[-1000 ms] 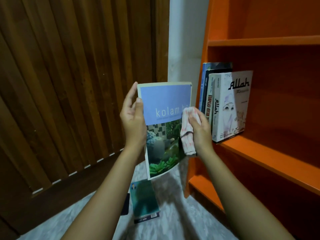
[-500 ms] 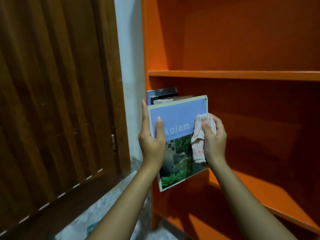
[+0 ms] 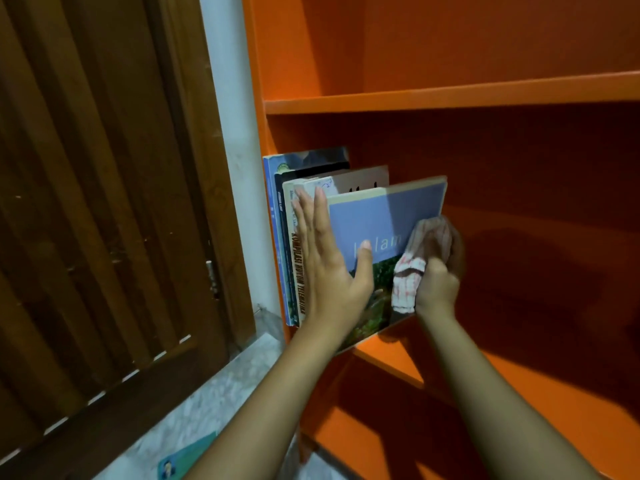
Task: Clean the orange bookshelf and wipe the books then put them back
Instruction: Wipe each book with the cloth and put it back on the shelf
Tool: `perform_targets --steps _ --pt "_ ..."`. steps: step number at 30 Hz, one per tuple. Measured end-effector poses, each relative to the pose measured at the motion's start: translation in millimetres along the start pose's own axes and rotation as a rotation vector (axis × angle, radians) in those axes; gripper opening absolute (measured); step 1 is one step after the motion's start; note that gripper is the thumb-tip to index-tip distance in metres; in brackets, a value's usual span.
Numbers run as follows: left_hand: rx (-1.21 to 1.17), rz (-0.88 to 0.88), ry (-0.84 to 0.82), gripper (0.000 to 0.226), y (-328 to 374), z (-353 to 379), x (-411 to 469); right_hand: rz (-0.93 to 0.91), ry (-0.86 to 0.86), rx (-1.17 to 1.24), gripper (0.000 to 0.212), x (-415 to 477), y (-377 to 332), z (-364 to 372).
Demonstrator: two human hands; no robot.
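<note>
The blue-covered book (image 3: 384, 230) stands nearly upright at the left end of the middle shelf (image 3: 391, 362) of the orange bookshelf (image 3: 450, 97), its long axis vertical but tipped, so that its top leans right, away from the row of books (image 3: 294, 237) already standing against the bookshelf's left wall. Its lower corner sits at or just above the front edge of that shelf; contact there cannot be made out. The left hand (image 3: 329, 268) lies open and flat against the book's spine side, fingers pointing up across the neighbouring spines and thumb resting on the cover, so its grip is released and pressing, not clasping. The right hand (image 3: 438, 271) is clenched around a crumpled checked cloth (image 3: 410, 275) and bears on the cover's right half, partly blurred. The book lies between the two hands, with the left hand nearer the row it must join. The coming move looks like a push to the left and inward, bringing the long axis upright and flush with the row. Below, another book (image 3: 187, 457) lies on the pale floor (image 3: 221, 393) beside the wooden door (image 3: 104, 202), apparently not yet shelved.
</note>
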State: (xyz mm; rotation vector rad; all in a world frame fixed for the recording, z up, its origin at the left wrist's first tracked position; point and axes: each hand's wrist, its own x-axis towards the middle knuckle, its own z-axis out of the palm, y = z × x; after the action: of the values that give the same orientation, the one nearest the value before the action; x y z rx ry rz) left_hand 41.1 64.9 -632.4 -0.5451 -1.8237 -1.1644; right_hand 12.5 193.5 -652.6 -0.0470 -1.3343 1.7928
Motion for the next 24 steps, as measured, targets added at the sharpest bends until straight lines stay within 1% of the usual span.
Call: perform_targets --steps 2,5,7,9,12,15,17,20,24 --pt "0.07 -0.018 0.005 0.085 -5 4 3 0.004 -0.036 0.005 0.033 5 8 8" --pt "0.17 -0.109 0.009 0.093 -13 5 7 0.04 -0.172 -0.043 0.033 11 22 15" --pt "0.189 -0.123 0.005 0.094 -15 4 7 0.047 -0.247 -0.095 0.033 10 30 16" --pt "0.175 -0.098 0.008 0.092 -16 5 5 0.06 -0.247 -0.111 0.026 7 35 16" --pt "0.116 -0.112 0.004 0.09 -15 6 4 0.106 -0.228 -0.149 0.015 1 42 8" --pt "0.061 -0.134 -0.023 0.09 -16 4 3 0.136 -0.228 -0.241 0.03 -2 46 -1" --pt "0.025 -0.139 -0.037 0.09 -13 1 3 0.124 -0.237 -0.288 0.034 -4 38 -3" --pt "0.029 -0.132 -0.052 0.088 -5 -5 2 0.126 -0.241 -0.328 0.031 -7 28 -4" --pt "0.056 -0.175 -0.143 0.087 -1 -16 2 0.085 -0.251 -0.345 0.028 -12 12 -3"
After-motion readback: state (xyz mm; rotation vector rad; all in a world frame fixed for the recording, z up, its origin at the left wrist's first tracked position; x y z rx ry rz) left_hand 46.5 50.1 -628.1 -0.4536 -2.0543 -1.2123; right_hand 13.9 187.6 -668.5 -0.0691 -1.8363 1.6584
